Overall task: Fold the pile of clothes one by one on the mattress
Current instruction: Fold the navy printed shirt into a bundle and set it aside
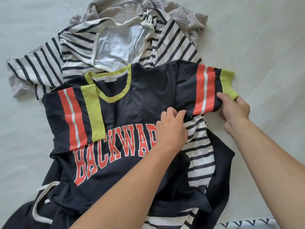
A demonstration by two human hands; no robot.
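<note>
A navy T-shirt (pixel 145 90) with red block letters, a lime collar and red-and-white striped sleeves lies face up on top of the clothes pile. Its left sleeve is folded in over the chest. My left hand (pixel 171 128) grips the fabric at the right armpit, fingers curled into a fold. My right hand (pixel 234 109) pinches the right sleeve near its lime cuff, holding it out to the side. Under it lie a white shirt with navy stripes (pixel 74 52) and a grey textured garment (pixel 186 17).
The pile sits on a pale mattress sheet (pixel 264 47). Dark navy shorts with a white drawstring (pixel 41 195) lie at the lower left. A white cloth edge with a dark zigzag pattern (pixel 247 223) shows at the bottom right.
</note>
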